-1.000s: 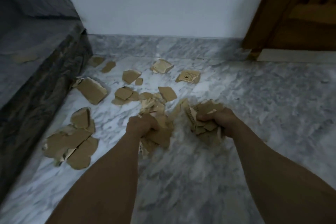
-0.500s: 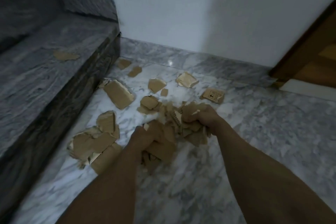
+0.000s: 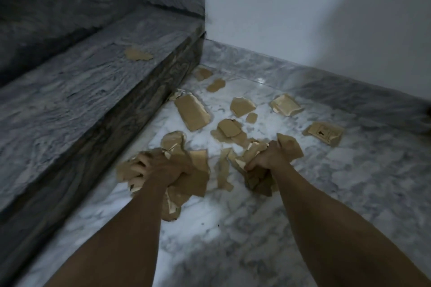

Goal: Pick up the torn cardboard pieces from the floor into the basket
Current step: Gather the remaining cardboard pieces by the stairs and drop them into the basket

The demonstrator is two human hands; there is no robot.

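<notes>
While curled tight, fingers: both sets squeeze torn cardboard.
Left hand (image 3: 161, 166): grips a brown bunch (image 3: 186, 184) beside the step (image 3: 98, 91).
Right hand (image 3: 268, 158): grips another bunch (image 3: 256, 179).
Loose pieces (image 3: 192, 113): on the floor (image 3: 256, 228) beyond both hands, near the step.

One cardboard piece (image 3: 324, 133), lying on the marble floor (image 3: 349, 193) right of the others, carries dark printed markings inside a frame. The print is too small and blurred to read. No other lettering, number or sign is legible.
</notes>
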